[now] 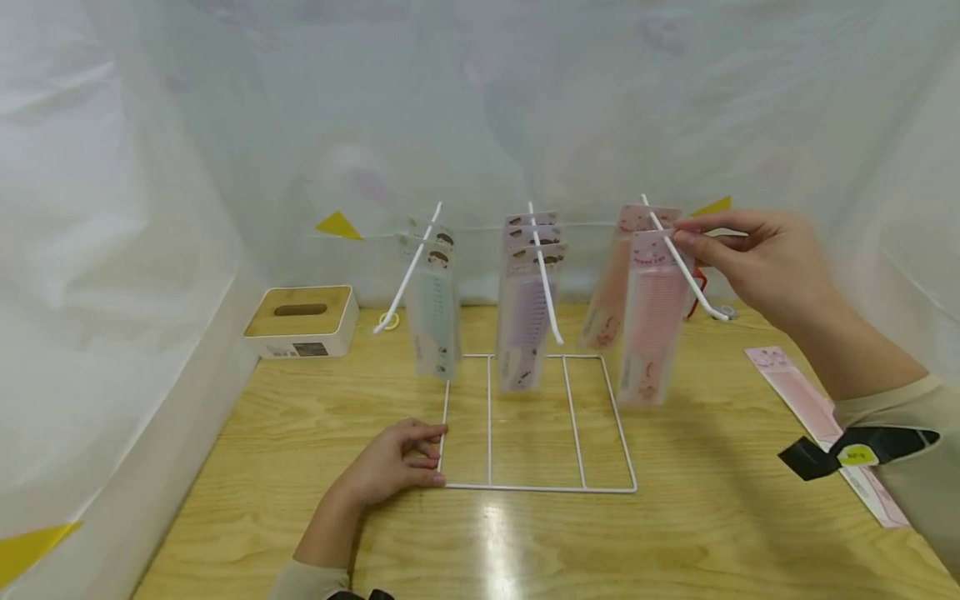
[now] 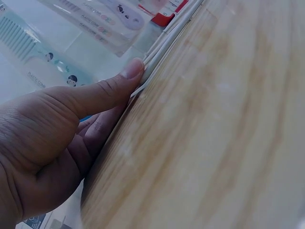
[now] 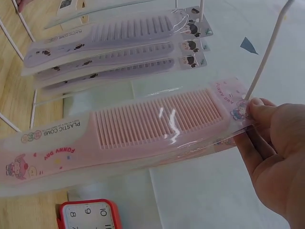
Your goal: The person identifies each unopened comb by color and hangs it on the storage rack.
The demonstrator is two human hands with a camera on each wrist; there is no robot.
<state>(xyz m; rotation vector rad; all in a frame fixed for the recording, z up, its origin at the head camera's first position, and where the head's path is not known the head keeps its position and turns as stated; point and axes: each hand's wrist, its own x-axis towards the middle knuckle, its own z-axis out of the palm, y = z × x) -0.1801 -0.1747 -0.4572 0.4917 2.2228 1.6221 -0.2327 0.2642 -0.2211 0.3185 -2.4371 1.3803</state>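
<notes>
A packaged pink comb (image 1: 651,325) hangs on the right prong of a white wire rack (image 1: 540,488); my right hand (image 1: 776,262) pinches the top of its card between thumb and fingers. Close up, the right wrist view shows the comb (image 3: 157,124) in its clear sleeve, with the right hand (image 3: 281,152) at the card end. Behind it hangs another pink comb (image 1: 606,292). My left hand (image 1: 393,458) holds the front left corner of the rack's base, its thumb on the wire in the left wrist view, where the hand (image 2: 71,114) shows large.
Packaged purple combs (image 1: 525,325) hang on the middle prong and green combs (image 1: 433,317) on the left one. Another packaged pink comb (image 1: 802,400) lies at the table's right. A tissue box (image 1: 302,321) stands back left; a red-framed clock (image 3: 90,214) is behind the rack.
</notes>
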